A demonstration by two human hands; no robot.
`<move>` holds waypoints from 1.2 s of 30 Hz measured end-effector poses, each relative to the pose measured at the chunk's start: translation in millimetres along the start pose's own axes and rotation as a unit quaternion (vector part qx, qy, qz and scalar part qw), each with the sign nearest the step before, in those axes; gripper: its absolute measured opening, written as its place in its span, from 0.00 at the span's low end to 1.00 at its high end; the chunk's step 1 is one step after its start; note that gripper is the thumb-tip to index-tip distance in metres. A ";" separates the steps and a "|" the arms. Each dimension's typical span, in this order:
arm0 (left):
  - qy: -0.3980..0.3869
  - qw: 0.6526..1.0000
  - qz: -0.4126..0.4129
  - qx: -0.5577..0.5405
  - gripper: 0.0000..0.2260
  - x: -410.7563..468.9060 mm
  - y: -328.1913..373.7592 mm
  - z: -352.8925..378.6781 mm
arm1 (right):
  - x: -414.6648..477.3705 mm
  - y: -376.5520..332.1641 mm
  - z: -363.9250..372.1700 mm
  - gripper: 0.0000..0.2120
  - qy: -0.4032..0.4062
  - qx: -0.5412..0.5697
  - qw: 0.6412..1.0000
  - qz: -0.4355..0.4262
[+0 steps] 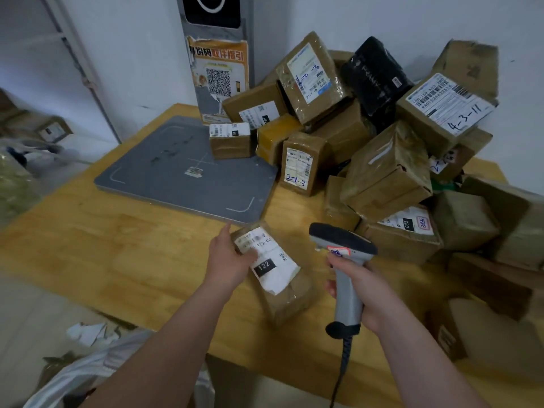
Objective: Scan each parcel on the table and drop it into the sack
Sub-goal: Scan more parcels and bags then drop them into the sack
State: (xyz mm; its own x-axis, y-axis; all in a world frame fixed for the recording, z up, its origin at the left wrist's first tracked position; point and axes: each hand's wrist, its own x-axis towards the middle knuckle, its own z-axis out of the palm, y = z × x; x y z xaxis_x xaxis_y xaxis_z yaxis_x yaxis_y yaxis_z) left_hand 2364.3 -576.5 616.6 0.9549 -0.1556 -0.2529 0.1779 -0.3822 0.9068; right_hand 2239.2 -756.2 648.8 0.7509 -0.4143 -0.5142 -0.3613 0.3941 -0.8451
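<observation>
My left hand (228, 256) grips the left end of a small brown taped parcel (282, 290) with a white label marked 122, held over the wooden table (117, 245). My right hand (365, 293) holds a grey handheld barcode scanner (343, 254) by its grip, its dark head just right of the parcel's label. A heap of brown cardboard parcels (385, 172) covers the table's right and far side. The white sack (97, 369) lies at the lower left, below the table's front edge, partly hidden by my left arm.
A flat grey scale pad (182, 175) lies on the table's far left, with a small parcel (229, 139) on its back corner. A grey post with a QR poster (219, 75) stands behind it. A black parcel (376, 75) tops the heap. Torn paper (88, 332) lies on the floor.
</observation>
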 end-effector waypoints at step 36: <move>-0.204 0.927 -0.159 -0.270 0.25 -59.1 -10.6 22.1 | -20.7 12.0 -10.0 0.10 -0.060 0.164 0.983 0.056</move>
State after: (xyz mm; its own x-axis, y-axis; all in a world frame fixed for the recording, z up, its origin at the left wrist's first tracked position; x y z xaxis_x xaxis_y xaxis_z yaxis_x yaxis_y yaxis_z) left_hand 2300.7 -583.3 614.5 0.6846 -0.4869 -0.5425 0.6330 0.0281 0.7736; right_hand 2213.8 -751.2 647.8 0.7840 -0.2604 -0.5636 -0.2627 0.6834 -0.6812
